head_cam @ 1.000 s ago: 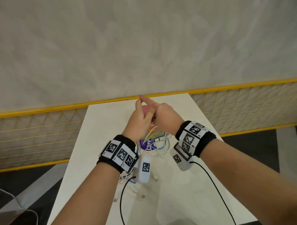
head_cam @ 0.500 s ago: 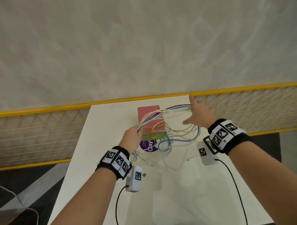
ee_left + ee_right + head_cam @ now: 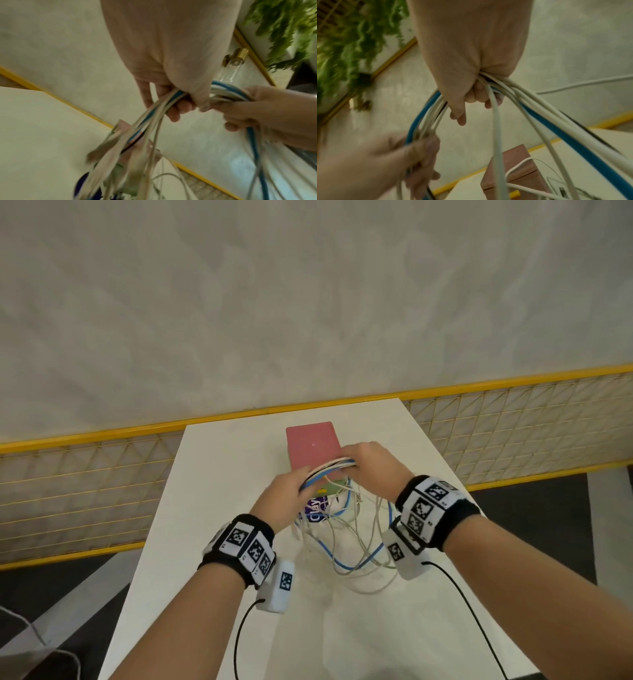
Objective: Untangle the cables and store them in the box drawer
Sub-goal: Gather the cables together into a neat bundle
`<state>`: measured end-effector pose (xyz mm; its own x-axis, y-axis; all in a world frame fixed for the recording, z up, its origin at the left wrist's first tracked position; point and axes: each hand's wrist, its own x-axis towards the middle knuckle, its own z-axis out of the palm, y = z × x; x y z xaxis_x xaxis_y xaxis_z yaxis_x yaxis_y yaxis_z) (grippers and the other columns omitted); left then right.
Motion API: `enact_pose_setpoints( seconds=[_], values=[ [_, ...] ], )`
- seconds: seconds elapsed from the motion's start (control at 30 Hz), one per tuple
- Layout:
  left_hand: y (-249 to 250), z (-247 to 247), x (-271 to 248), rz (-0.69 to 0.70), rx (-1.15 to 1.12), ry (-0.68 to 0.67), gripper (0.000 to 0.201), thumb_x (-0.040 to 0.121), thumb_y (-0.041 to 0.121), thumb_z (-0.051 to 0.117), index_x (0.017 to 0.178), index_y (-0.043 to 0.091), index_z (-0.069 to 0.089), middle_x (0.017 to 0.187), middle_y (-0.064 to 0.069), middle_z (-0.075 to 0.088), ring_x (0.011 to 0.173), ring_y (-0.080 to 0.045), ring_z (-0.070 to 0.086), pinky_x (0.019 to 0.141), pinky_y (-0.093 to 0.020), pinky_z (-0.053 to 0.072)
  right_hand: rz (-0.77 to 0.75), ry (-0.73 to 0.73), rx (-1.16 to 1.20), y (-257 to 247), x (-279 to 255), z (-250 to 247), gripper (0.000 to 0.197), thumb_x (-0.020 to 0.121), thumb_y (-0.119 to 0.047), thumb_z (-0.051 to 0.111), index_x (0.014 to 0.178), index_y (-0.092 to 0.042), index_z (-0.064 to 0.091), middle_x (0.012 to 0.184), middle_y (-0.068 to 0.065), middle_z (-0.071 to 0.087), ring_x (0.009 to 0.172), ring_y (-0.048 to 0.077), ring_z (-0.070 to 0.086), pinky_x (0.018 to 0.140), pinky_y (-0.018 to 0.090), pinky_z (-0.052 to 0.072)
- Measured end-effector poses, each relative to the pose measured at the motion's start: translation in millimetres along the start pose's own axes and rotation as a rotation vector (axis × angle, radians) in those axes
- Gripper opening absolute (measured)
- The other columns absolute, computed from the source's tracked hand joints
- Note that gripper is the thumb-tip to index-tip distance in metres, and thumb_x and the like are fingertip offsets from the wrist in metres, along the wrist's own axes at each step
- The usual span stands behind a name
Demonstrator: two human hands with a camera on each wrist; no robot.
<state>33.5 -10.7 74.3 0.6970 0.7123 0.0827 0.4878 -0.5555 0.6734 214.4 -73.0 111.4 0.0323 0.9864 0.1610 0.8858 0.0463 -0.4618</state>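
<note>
We have both hands clamped on the cables (image 3: 329, 467): our left hand (image 3: 286, 494) grips one side of the gathered bundle, our right hand (image 3: 371, 469) the other. The loose loops hanging below our hands could snag on the box (image 3: 311, 443) and drag it across the surface (image 3: 219, 474), or knot tighter if we pull. The box sits just beyond and below our hands; its drawer we cannot make out clearly.

head view looking down from above, both wrist views close, upward, sharing the cables (image 3: 329, 470)
</note>
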Motion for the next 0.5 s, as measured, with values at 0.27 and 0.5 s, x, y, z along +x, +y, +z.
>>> enact_pose_setpoints(
  seconds=[0.27,0.5],
  values=[
    [-6,-8,1,-0.023,0.192,0.029,0.035,0.102,0.037,0.035,0.120,0.012,0.053,0.095,-0.009,0.067,0.087,-0.027,0.062,0.070,-0.034,0.049,0.188,0.091,0.115,32,-17,-8,0.019,0.089,-0.020,0.060,0.106,-0.016,0.066,0.080,0.000,0.067,0.075,0.018,0.061,0.069,0.027,0.046],
    [32,0,24,-0.047,0.537,-0.088,0.027,0.103,0.027,0.036,0.112,0.007,0.052,0.097,-0.014,0.065,0.088,-0.034,0.062,0.066,-0.034,0.038,-0.011,0.075,-0.336,4,-15,7,0.103,0.071,-0.011,0.070,0.149,-0.025,0.004,0.138,0.007,0.041,0.133,0.026,0.035,0.111,0.047,0.024]
  ],
)
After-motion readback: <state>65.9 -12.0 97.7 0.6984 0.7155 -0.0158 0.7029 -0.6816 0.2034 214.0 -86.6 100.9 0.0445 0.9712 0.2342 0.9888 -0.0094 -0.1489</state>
